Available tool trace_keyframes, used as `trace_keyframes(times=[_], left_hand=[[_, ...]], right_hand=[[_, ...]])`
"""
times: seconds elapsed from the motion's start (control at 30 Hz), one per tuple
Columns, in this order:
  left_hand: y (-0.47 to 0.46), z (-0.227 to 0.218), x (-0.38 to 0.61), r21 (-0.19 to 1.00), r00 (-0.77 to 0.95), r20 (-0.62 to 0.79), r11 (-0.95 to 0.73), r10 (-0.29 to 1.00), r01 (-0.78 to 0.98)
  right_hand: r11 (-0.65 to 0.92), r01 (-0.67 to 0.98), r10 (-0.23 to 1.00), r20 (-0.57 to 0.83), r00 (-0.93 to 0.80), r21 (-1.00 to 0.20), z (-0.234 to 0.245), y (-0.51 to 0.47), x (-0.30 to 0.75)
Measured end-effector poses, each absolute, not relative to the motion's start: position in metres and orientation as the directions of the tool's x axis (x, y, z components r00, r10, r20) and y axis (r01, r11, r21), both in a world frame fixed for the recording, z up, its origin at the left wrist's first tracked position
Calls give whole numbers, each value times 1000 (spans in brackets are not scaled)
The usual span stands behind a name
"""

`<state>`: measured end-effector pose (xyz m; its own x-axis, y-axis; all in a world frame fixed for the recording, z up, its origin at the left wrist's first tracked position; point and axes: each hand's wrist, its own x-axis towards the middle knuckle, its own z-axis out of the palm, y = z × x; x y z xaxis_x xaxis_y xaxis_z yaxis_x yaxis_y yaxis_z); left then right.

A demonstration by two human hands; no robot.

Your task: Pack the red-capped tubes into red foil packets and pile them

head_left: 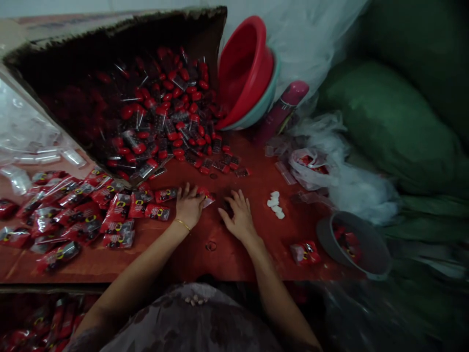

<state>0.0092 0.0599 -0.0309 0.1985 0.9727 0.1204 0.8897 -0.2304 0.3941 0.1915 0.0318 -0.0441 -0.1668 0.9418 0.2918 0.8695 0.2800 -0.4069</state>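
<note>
My left hand (pixel 189 204), a gold bangle on its wrist, lies palm down on the red table (pixel 220 244) with its fingers spread over a red printed packet (pixel 206 195). My right hand (pixel 238 215) rests flat beside it, fingers apart, touching the table, with something dark and small under its fingertips that I cannot make out. A tipped cardboard box (pixel 120 93) spills several small clear sachets with red pieces towards both hands. Filled red packets (pixel 117 210) lie in a heap left of my left hand. A small cluster of white pieces (pixel 275 204) sits right of my right hand.
Stacked red and teal basins (pixel 249 73) lean at the back beside a pink bottle (pixel 282 110). A grey bowl (pixel 353 244) holds red packets at the right, one red packet (pixel 305 253) beside it. Clear plastic bags (pixel 330 166) and green sacks (pixel 395 112) fill the right side.
</note>
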Motion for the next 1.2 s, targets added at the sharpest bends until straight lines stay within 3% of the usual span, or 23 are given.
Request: trace_keyframes(times=[0.07,0.17,0.53,0.7,0.8,0.9,0.97,1.07,1.2], left_hand=[[56,-33,7,344,231,131,-263,964,901],[48,-36,4,358,249,158,-290,956,887],[44,-35,6,400,223,155,-267,962,877],[35,-30,3,523,128,319,-287,939,802],[27,-18,5,558,114,381,-326,918,763],[22,-9,7,652,49,401,-323,915,686],[21,-5,8,811,-73,303,-217,950,543],[21,-5,12,990,-110,-81,93,991,109],[22,-4,18,850,-48,-431,388,901,-357]], right_hand=[[309,852,922,352,-160,-423,-41,27,185],[342,834,893,426,-145,-434,-37,23,174],[356,817,854,512,-88,-453,-35,16,165],[237,700,921,386,58,-673,-26,10,155],[146,490,975,209,76,-859,-24,15,142],[95,277,985,130,112,-956,-23,21,132],[94,228,978,133,160,-969,-24,23,130],[116,299,963,180,198,-947,-26,21,130],[160,428,947,261,188,-890,-30,17,127]])
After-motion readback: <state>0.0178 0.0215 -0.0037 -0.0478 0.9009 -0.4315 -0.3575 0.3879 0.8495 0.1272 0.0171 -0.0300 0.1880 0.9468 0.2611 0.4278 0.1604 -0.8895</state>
